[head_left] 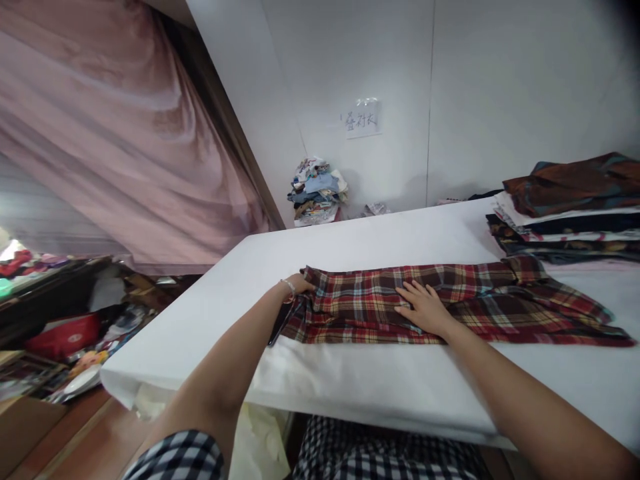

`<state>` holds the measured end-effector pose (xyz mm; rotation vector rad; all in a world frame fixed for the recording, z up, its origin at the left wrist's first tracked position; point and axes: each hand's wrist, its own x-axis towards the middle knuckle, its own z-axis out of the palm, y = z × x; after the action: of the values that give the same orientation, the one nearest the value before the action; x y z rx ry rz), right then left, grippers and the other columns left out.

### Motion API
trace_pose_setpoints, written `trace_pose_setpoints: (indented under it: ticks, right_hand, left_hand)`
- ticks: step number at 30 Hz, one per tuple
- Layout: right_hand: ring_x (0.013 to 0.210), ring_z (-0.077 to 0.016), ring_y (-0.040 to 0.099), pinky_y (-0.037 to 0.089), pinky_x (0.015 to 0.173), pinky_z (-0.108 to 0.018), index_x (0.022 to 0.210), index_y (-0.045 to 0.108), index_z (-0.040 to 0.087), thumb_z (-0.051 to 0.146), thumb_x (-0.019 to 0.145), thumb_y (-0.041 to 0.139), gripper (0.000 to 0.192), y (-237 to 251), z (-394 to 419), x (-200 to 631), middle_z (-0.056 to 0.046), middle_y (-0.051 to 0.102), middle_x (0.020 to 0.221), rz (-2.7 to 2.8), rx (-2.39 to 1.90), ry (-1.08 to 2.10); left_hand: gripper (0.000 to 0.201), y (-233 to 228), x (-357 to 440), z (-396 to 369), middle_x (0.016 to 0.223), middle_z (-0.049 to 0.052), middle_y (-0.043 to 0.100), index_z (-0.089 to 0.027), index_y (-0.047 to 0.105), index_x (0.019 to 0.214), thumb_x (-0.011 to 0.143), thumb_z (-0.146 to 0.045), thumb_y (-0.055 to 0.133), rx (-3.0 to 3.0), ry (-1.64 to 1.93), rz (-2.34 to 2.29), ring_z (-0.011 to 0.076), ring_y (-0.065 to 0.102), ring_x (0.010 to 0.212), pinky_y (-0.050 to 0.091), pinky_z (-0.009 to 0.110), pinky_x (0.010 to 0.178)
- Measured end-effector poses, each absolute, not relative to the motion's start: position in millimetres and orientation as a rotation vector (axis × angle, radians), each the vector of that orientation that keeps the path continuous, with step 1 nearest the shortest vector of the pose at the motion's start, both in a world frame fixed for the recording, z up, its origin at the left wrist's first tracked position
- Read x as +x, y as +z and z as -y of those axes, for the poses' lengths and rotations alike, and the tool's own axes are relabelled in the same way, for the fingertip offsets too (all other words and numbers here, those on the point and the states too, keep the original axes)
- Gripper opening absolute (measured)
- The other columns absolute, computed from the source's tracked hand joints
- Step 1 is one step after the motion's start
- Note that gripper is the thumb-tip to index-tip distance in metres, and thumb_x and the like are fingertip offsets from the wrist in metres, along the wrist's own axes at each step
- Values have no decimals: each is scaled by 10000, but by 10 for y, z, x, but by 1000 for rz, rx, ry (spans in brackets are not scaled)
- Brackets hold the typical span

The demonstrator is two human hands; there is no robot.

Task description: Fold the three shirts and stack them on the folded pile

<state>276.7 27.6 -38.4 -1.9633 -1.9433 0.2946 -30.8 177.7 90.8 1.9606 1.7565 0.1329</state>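
A red, dark and yellow plaid shirt (465, 300) lies spread lengthwise on the white table (380, 247), partly folded. My left hand (299, 285) grips the shirt's left end at the far corner. My right hand (424, 307) lies flat, fingers apart, pressing on the middle of the shirt. A dark strip (280, 321), perhaps a collar or lining, shows under the left end.
A stack of folded garments (570, 210) stands at the table's right back. A heap of mixed clothes (316, 192) lies on the far corner by the white wall. Pink curtain (110, 133) hangs left; cluttered boxes and bags (65, 333) fill the floor below.
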Motion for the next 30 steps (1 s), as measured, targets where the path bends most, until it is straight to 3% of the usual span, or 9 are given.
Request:
trace_pose_setpoints:
  ticks: [4,8,11,14,18,22,25,27,30]
  right_hand:
    - [1388,-275,272,147,1127,-533,1342,491,253,511,846,457,559,-365,-262,2780,-64,437,1437,1822,-1817,337]
    - [1250,-251,483,343,1071,-449,1244,580,223,453,828,487,485,-308,-261,2828,-76,575,1305,1449,-1558,364]
    - [1119,-247,586,442,990,-438,1194,605,200,439,803,522,466,-266,-272,2881,-87,645,1199,1193,-1429,421]
    - [1064,-242,614,476,947,-444,1194,599,190,428,806,512,464,-244,-277,2911,-100,663,1161,1097,-1372,435]
    - [1163,-230,552,423,1016,-432,1215,595,203,411,859,458,435,-180,-222,2865,-94,614,1245,1260,-1393,257]
    - [1377,-236,300,259,1120,-468,1327,509,211,415,916,380,477,-45,-136,2685,-68,415,1451,1636,-1453,58]
    - [1429,-246,140,139,1144,-488,1405,408,197,465,926,351,552,4,-107,2503,-67,241,1535,1940,-1555,49]
    - [1426,-255,149,104,1143,-489,1432,359,196,520,915,352,611,-20,-105,2410,-83,243,1532,2088,-1660,146]
    - [1407,-267,214,115,1134,-484,1446,333,196,587,888,362,682,-97,-116,2361,-104,298,1510,2169,-1809,326]
  left_hand:
    - [334,1144,104,-1700,851,90,727,-137,621,1043,768,-326,645,1933,148,-1536,184,678,680,536,264,572]
    - [473,1106,689,-1504,924,76,722,-192,527,1225,853,-484,516,2004,209,-1298,173,687,727,553,281,648]
    - [541,890,929,-1329,1124,93,670,-225,468,1304,868,-545,451,2125,329,-1243,209,663,943,529,329,823]
    - [554,583,909,-1199,1356,120,513,-200,422,1347,871,-479,475,2266,466,-1295,242,487,1237,385,353,1037]
    - [525,182,782,-1079,1434,139,420,-163,470,1316,862,-427,488,2392,466,-1381,270,316,1359,247,399,1120]
    - [499,-48,830,-986,1441,147,411,-166,491,1304,880,-425,434,2446,454,-1446,293,257,1380,116,496,1140]
    - [470,-98,923,-955,1459,142,385,-192,497,1298,879,-394,432,2441,472,-1479,292,224,1394,20,538,1136]
    - [447,-84,948,-971,1457,132,391,-211,516,1275,862,-373,467,2414,482,-1490,290,236,1391,27,542,1135]
    - [425,-3,871,-1061,1445,103,418,-226,553,1225,839,-396,513,2337,517,-1500,278,293,1369,155,496,1135]
